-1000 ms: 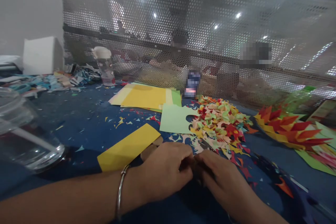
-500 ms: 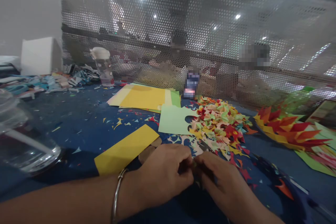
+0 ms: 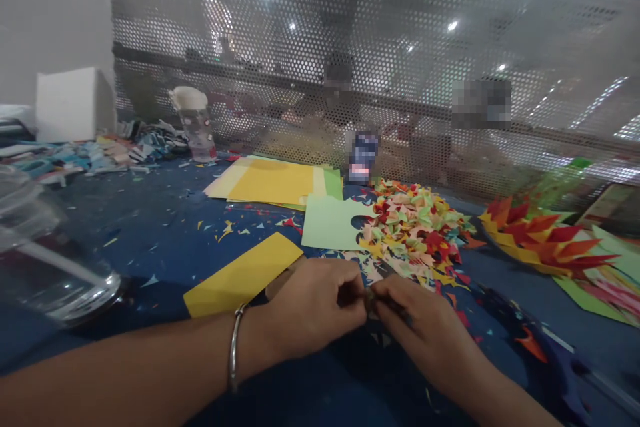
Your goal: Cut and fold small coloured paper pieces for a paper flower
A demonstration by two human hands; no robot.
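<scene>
My left hand is closed, with thumb and forefinger pinched together, and a silver bangle circles its wrist. Opposite it, the fingertips of my right hand are pinched too, meeting the left ones. Something tiny and dull-coloured sits between the fingertips, mostly hidden. Under and beyond my left hand lies a yellow paper strip, with brownish pieces partly covered at its edge. A pale green sheet with rounded bites cut from its right side lies just ahead. To its right is a heap of colourful paper scraps.
Stacked yellow and green paper lies behind. A blue glue gun rests at right, below a red-orange-yellow pointed paper piece. Clear plastic cups stand at left and at the back. A phone leans against the perforated screen.
Both hands have risen slightly in view, fingertips still together. My left hand now covers more of the brownish pieces. The whole scene has shifted slightly with the camera.
</scene>
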